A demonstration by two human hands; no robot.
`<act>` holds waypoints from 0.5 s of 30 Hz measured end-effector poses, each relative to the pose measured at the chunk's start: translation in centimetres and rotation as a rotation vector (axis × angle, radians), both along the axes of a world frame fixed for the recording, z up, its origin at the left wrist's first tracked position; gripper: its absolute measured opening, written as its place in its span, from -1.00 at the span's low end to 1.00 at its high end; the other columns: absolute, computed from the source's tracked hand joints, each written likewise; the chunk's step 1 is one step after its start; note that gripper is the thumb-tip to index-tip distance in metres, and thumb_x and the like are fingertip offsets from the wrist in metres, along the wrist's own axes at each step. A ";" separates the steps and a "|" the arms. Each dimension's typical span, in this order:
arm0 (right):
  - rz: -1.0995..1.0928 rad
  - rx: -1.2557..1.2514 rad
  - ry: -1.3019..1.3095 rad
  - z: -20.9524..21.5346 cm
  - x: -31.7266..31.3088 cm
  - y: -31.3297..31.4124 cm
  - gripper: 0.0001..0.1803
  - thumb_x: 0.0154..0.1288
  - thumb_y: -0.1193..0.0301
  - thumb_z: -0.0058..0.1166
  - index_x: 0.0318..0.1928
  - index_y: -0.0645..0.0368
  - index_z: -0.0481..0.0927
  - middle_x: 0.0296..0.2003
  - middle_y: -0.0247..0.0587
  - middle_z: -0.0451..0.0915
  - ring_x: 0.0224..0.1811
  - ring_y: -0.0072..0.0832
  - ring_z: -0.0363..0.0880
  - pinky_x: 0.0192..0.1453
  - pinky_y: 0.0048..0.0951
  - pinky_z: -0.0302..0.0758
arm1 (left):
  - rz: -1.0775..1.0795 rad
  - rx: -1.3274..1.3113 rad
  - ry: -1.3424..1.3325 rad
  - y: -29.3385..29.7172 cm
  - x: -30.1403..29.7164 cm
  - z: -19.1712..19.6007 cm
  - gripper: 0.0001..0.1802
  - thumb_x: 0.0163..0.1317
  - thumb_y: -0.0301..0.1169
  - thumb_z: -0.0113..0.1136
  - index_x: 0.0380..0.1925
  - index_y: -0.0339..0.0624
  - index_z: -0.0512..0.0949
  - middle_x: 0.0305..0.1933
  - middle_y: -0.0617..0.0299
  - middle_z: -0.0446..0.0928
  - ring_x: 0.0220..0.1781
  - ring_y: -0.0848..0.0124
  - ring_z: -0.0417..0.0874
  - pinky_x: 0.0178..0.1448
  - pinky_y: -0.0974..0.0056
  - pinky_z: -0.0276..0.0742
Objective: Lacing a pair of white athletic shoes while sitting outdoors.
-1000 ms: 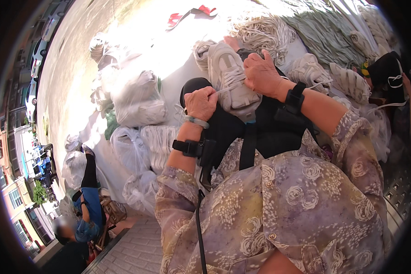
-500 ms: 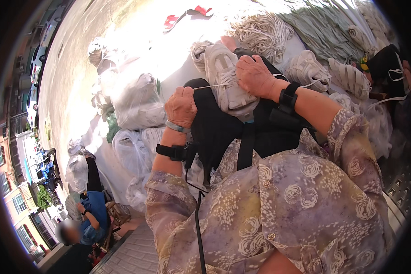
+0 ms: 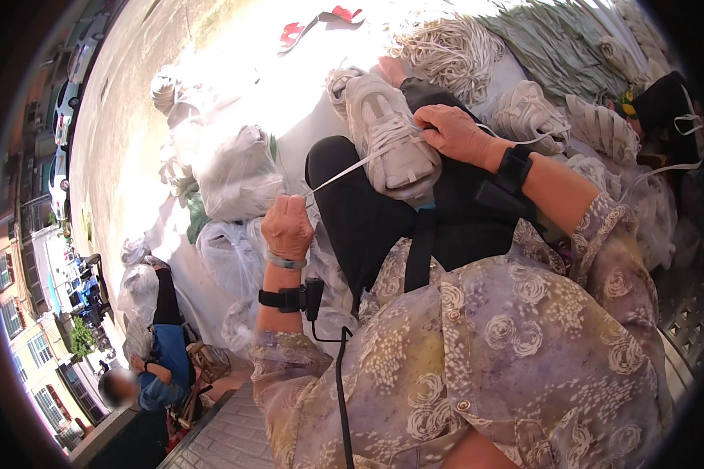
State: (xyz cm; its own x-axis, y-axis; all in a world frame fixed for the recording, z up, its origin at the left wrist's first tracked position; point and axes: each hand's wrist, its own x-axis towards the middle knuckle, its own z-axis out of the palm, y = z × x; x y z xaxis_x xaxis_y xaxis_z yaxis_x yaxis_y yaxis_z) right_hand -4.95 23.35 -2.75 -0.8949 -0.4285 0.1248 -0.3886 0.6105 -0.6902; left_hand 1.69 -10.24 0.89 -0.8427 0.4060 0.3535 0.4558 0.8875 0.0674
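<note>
A white sneaker (image 3: 403, 168) rests on my lap over black cloth, its laces (image 3: 389, 134) threaded across the front. My left hand (image 3: 287, 227) is a closed fist around one end of a flat white shoelace (image 3: 340, 173), pulled taut from the sneaker down to the left. At the sneaker's right side, my right hand (image 3: 455, 133) pinches the lacing with thumb and forefinger. More white lace trails to the right, beyond that hand. Both wrists carry black straps.
Bundled white laces (image 3: 454, 59) and grey-green strips (image 3: 559, 51) lie at the far right. Other white sneakers (image 3: 528, 117) sit to the right. Clear plastic bags (image 3: 238, 176) of white items stand at left. A seated person (image 3: 164, 367) in blue is at lower left. Another hand (image 3: 391, 72) shows beyond the sneaker.
My left hand has moved down and slightly left, drawing a longer stretch of lace out of the sneaker. My right hand has shifted slightly right and down.
</note>
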 end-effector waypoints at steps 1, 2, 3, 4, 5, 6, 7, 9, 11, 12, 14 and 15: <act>-0.018 -0.049 -0.084 0.0 0.1 0.2 -0.86 0.04 0.44 -0.06 -0.35 0.17 0.47 -0.39 -0.17 0.53 -0.26 -0.17 0.49 -0.14 -0.18 0.36 | 0.030 -0.040 -0.054 -0.6 0.6 -0.5 -0.94 0.03 -0.53 0.05 -0.52 -0.10 0.42 -0.54 0.16 0.36 -0.51 0.15 0.49 -0.45 0.15 0.40; -0.013 -0.052 -0.085 0.1 0.3 0.4 -0.86 0.04 0.44 -0.06 -0.35 0.17 0.47 -0.39 -0.17 0.53 -0.26 -0.17 0.49 -0.14 -0.18 0.36 | 0.034 -0.043 -0.055 -1.0 1.2 -0.9 -0.94 0.03 -0.53 0.05 -0.52 -0.10 0.42 -0.54 0.16 0.36 -0.51 0.15 0.49 -0.45 0.15 0.40; 0.010 -0.050 -0.030 0.1 0.6 0.4 -0.86 0.04 0.45 -0.03 -0.34 0.18 0.46 -0.43 -0.15 0.51 -0.31 -0.15 0.49 -0.18 -0.22 0.37 | 0.069 -0.054 -0.090 -1.1 1.6 -1.2 -0.95 0.04 -0.52 0.05 -0.51 -0.10 0.42 -0.55 0.16 0.37 -0.52 0.15 0.49 -0.45 0.14 0.40; 0.032 -0.048 0.024 0.1 0.9 0.5 -0.86 0.04 0.46 0.01 -0.34 0.19 0.45 -0.47 -0.14 0.49 -0.35 -0.13 0.49 -0.23 -0.26 0.38 | 0.104 -0.065 -0.124 -1.3 1.8 -1.4 -0.96 0.05 -0.51 0.06 -0.50 -0.10 0.42 -0.55 0.16 0.38 -0.52 0.14 0.49 -0.46 0.14 0.40; 0.031 -0.050 0.023 0.2 1.0 0.5 -0.86 0.04 0.46 0.01 -0.34 0.19 0.45 -0.47 -0.14 0.49 -0.35 -0.13 0.49 -0.23 -0.26 0.38 | 0.103 -0.067 -0.125 -1.4 1.8 -1.6 -0.96 0.05 -0.51 0.06 -0.50 -0.10 0.42 -0.55 0.16 0.38 -0.52 0.14 0.49 -0.46 0.14 0.40; 0.079 0.028 0.050 0.3 1.1 0.6 -0.87 0.05 0.46 0.01 -0.34 0.18 0.45 -0.48 -0.15 0.49 -0.35 -0.13 0.49 -0.26 -0.25 0.38 | 0.099 -0.056 -0.126 -1.2 1.8 -1.6 -0.97 0.07 -0.49 0.05 -0.48 -0.09 0.42 -0.54 0.16 0.40 -0.52 0.13 0.50 -0.47 0.13 0.40; 0.127 0.105 0.077 0.3 1.2 0.7 -0.89 0.06 0.46 0.01 -0.35 0.17 0.45 -0.49 -0.15 0.50 -0.35 -0.14 0.50 -0.29 -0.24 0.39 | 0.095 -0.045 -0.127 -1.0 1.8 -1.6 -0.98 0.09 -0.47 0.04 -0.46 -0.09 0.43 -0.54 0.16 0.41 -0.52 0.12 0.51 -0.48 0.12 0.40; 0.139 0.127 0.090 0.1 1.3 1.2 -0.91 0.07 0.44 0.00 -0.38 0.15 0.43 -0.50 -0.15 0.50 -0.36 -0.14 0.50 -0.31 -0.21 0.39 | 0.127 -0.069 -0.129 -1.6 1.6 -1.7 -1.00 0.11 -0.46 0.03 -0.45 -0.09 0.43 -0.53 0.16 0.43 -0.51 0.12 0.52 -0.48 0.12 0.41; 0.154 0.148 0.106 0.1 1.2 2.1 -0.92 0.08 0.42 -0.02 -0.41 0.13 0.42 -0.50 -0.15 0.50 -0.38 -0.13 0.50 -0.33 -0.18 0.40 | 0.163 -0.094 -0.129 -2.8 1.5 -1.8 -0.99 0.13 -0.45 0.02 -0.44 -0.09 0.43 -0.52 0.16 0.44 -0.50 0.12 0.52 -0.48 0.12 0.41; 0.150 0.160 0.140 0.6 1.0 2.8 -0.93 0.10 0.42 -0.02 -0.42 0.13 0.41 -0.53 -0.16 0.49 -0.40 -0.13 0.50 -0.37 -0.19 0.40 | 0.168 -0.075 -0.118 -3.5 1.6 -1.7 -0.97 0.15 -0.44 0.00 -0.43 -0.08 0.44 -0.50 0.17 0.46 -0.49 0.12 0.53 -0.47 0.12 0.42; 0.119 0.182 0.227 1.4 1.0 4.6 -0.92 0.15 0.42 -0.04 -0.45 0.12 0.40 -0.59 -0.19 0.46 -0.44 -0.13 0.50 -0.43 -0.20 0.39 | 0.220 -0.134 -0.162 -5.4 2.0 -1.6 -0.92 0.18 -0.41 -0.02 -0.37 -0.08 0.46 -0.43 0.17 0.51 -0.46 0.13 0.55 -0.45 0.14 0.45; 0.118 0.185 0.226 1.4 1.1 6.0 -0.92 0.15 0.42 -0.04 -0.45 0.12 0.40 -0.59 -0.19 0.46 -0.44 -0.13 0.50 -0.43 -0.20 0.39 | 0.218 -0.131 -0.163 -5.8 2.1 -1.3 -0.92 0.18 -0.41 -0.02 -0.37 -0.08 0.46 -0.43 0.17 0.51 -0.46 0.13 0.55 -0.45 0.14 0.45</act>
State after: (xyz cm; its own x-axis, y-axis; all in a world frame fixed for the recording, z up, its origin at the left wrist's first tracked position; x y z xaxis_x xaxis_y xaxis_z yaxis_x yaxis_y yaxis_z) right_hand -3.87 29.36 -1.31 -0.7963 -0.5615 0.2252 -0.5949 0.6595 -0.4595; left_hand 3.77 -16.08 -0.45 -0.9562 0.2427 0.1634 0.2464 0.9692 0.0023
